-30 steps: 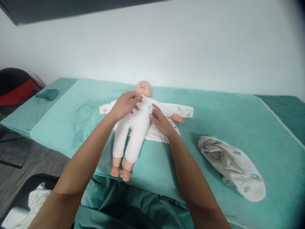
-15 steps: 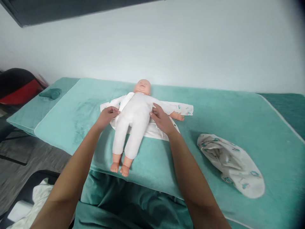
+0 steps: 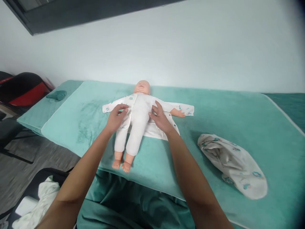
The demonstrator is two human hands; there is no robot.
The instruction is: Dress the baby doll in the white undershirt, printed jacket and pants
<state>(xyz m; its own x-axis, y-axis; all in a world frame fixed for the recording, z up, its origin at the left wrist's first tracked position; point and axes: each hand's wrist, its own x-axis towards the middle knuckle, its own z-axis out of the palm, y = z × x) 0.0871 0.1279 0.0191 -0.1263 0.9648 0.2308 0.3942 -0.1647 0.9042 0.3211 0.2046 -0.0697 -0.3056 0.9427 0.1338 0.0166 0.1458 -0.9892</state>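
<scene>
Since the previous frame, the left hand (image 3: 116, 119) has moved inward, and the left-of-frame panel of the printed shirt (image 3: 131, 99) now overlaps the doll (image 3: 139, 111). Left fingers: bent, at this panel; pinch cannot be confirmed. Right hand (image 3: 161, 120): thumb and fingers apart, beside the torso. Doll: face up, frame centre, on the green bed (image 3: 214, 111). Crumpled printed cloth (image 3: 238, 168): lower right.

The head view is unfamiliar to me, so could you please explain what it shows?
There is no machine: the left hand and right hand are a person's bare hands, seen from a camera worn on the head. A baby doll lies face-up on a green padded table, in an open printed jacket. The left hand is on one front panel; the right is at the doll's other side, its grip unclear. Further right lies a crumpled printed cloth.
</scene>
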